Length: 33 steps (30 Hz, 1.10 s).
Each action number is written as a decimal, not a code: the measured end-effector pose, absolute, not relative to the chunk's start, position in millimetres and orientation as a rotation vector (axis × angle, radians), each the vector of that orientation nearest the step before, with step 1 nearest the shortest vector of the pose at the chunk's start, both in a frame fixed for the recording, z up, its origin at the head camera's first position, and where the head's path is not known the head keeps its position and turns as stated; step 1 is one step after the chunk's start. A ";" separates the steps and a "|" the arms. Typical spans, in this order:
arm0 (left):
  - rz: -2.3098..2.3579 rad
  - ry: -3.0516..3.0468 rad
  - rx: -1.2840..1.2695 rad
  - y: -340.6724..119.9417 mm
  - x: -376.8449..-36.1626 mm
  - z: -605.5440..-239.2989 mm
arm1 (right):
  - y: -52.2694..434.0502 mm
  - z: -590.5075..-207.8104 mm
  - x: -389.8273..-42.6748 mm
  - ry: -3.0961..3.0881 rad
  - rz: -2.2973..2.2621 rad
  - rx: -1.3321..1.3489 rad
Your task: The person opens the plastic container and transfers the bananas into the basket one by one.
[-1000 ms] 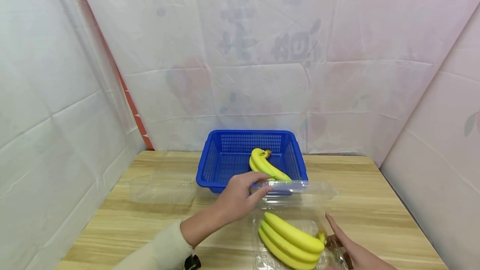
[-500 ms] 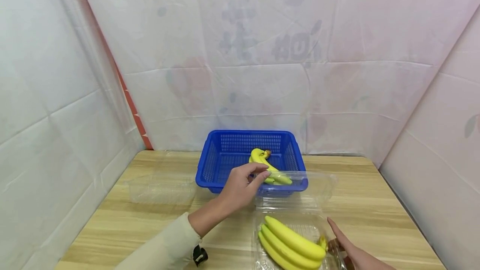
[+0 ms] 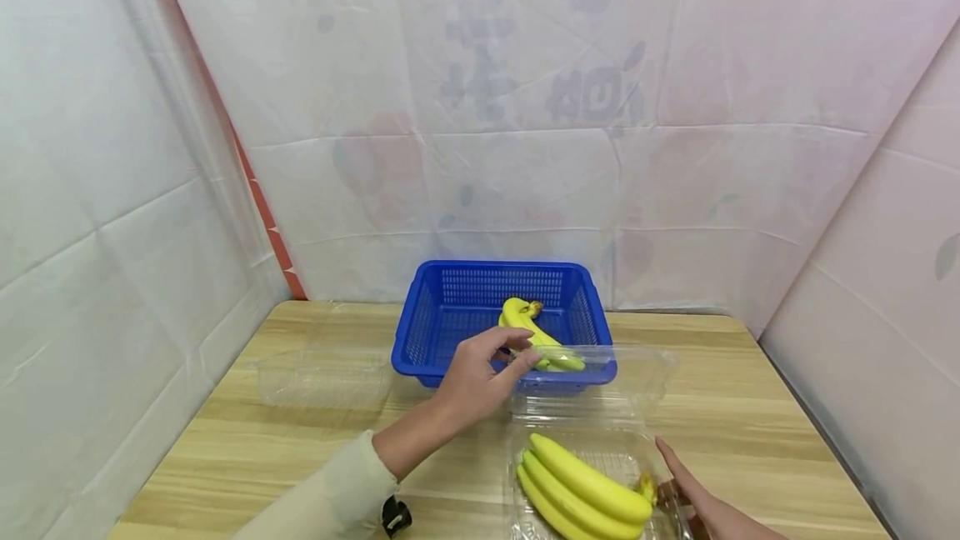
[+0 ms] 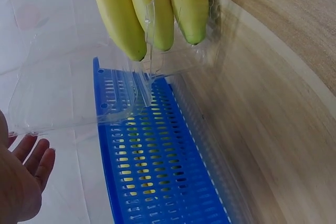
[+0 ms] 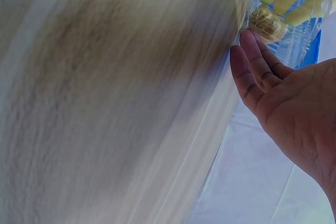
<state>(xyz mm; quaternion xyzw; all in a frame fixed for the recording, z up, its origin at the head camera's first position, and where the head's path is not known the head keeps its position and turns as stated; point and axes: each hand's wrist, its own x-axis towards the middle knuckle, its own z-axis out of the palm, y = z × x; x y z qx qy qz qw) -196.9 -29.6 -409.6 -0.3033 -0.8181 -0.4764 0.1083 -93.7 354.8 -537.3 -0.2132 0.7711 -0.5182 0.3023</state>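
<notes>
A bunch of yellow bananas (image 3: 588,486) lies in the base of a clear plastic clamshell box (image 3: 618,448) at the table's front. The hinged lid (image 3: 637,377) stands raised on the far side. With thumb and fingers my left hand (image 3: 480,369) pinches the lid's left edge; in the left wrist view its fingers (image 4: 35,156) are at the lid's corner. My right hand (image 3: 701,494) rests against the box's right side, near the banana stems. Its fingers are nearly straight in the right wrist view, with the fingertips (image 5: 249,40) at the clear wall.
Behind the lid stands a blue plastic basket (image 3: 408,344), with more bananas (image 3: 517,319) inside. Another clear plastic container (image 3: 322,382) sits open on the left of the wooden table (image 3: 262,457). White sheets (image 3: 525,107) hang around the back and sides.
My left hand has risen slightly and the lid has tipped further up. The box with the bananas has shifted a little toward me. My right hand has stayed beside it.
</notes>
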 end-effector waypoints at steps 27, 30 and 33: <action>-0.612 -2.084 -1.699 -14.8 -152.6 -407.9 | 365.0 -551.5 -96.7 2.106 -1.349 -0.615; -0.547 -2.218 -1.784 -9.1 -152.1 -418.1 | 364.5 -552.6 -97.2 2.067 -1.375 -0.612; -0.482 -2.346 -1.836 -3.7 -152.1 -428.5 | 364.6 -553.4 -97.5 2.081 -1.371 -0.610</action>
